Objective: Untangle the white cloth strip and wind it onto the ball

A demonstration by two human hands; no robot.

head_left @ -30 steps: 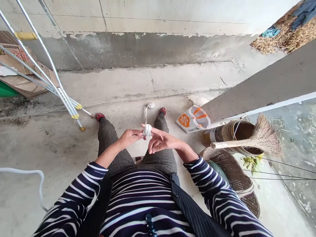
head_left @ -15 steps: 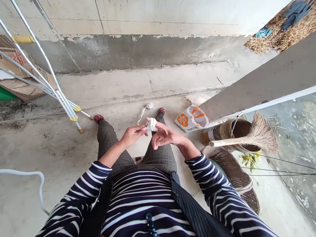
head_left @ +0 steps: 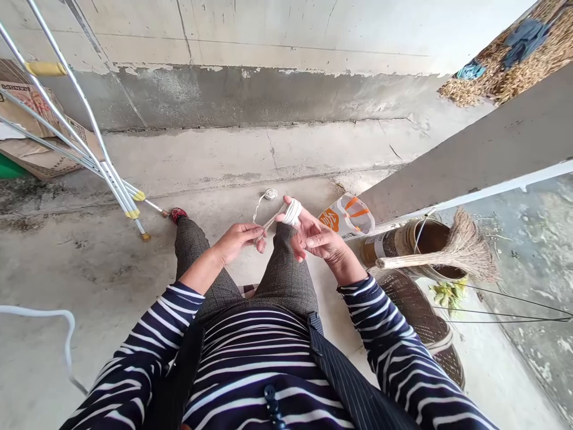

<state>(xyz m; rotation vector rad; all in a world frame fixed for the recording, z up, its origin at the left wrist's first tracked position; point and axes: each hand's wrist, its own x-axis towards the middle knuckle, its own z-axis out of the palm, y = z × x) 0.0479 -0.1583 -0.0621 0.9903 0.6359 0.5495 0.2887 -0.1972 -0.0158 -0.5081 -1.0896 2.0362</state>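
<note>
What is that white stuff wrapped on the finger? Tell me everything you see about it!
The white strip looks like soft cloth tape or thick string, wound in many turns into a fat band around a finger of the right hand. A loose end runs taut from it down to the left hand, which pinches it. A thinner strand trails away to a small white ball lying on the concrete floor.

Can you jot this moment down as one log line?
left hand: pinches white strip | right hand: strip coil wound on fingers | small roll on floor
</note>
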